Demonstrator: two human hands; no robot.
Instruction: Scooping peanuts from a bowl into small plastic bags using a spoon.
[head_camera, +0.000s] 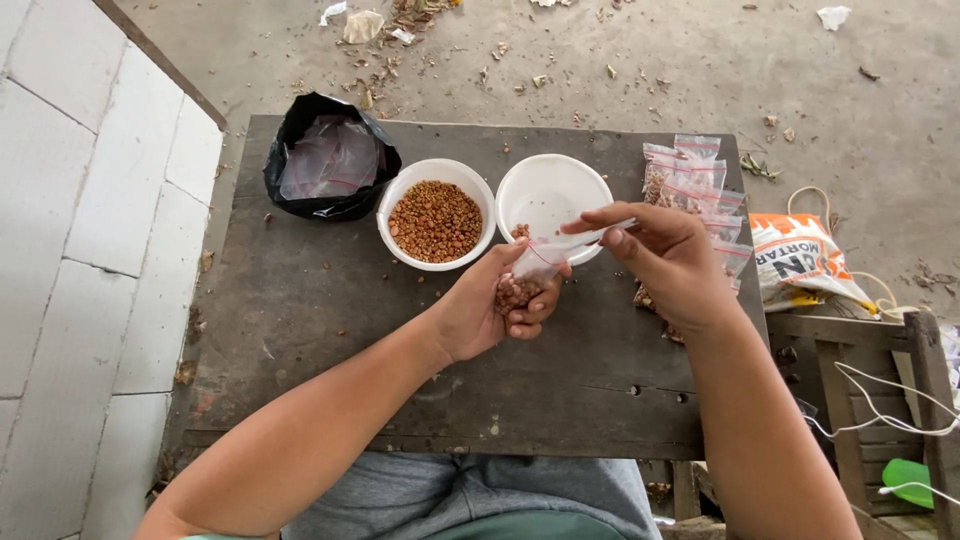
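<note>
The left hand (500, 305) wraps around the lower part of the small clear bag (530, 268), so most of the brown seeds inside it are covered by the fingers. The right hand (668, 258) hides part of the pile of filled bags (693, 180) and the near rim of the second white bowl (553, 195), whose few seeds are too small to tell apart. What lies inside the black plastic bag (330, 160) is unclear. The green object (908, 478) and the white cables (880, 395) are cut off by the right edge
</note>
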